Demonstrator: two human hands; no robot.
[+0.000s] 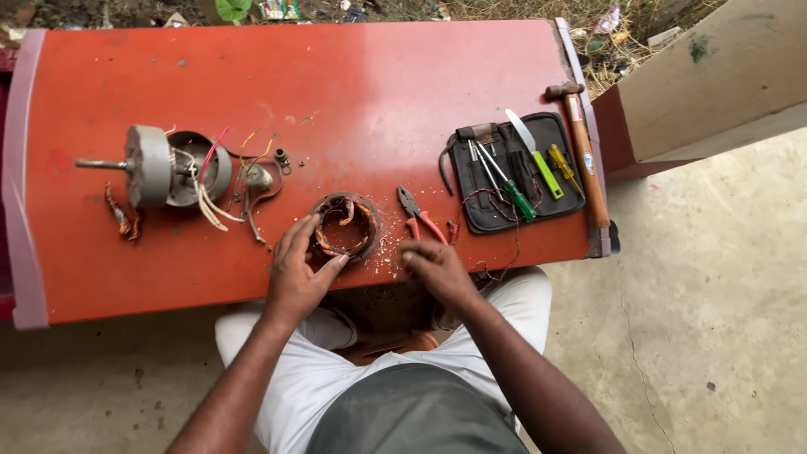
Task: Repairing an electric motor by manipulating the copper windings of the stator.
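On the red table (353,92), left hand (296,273) clasps the stator ring (345,225) at its near-left rim; right hand (437,267), fingers curled and empty, rests just right, beside red-handled pliers (420,220).

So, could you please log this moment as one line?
left hand: grips stator ring | right hand: on red table, by pliers

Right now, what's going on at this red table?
A seated person works at a red table. The left hand grips the rim of a round motor coil ring with copper windings. The right hand rests on the table beside it, just below red-handled pliers; whether it holds anything is unclear. A motor housing with loose wires lies to the left, and a black tool pouch and hammer to the right.
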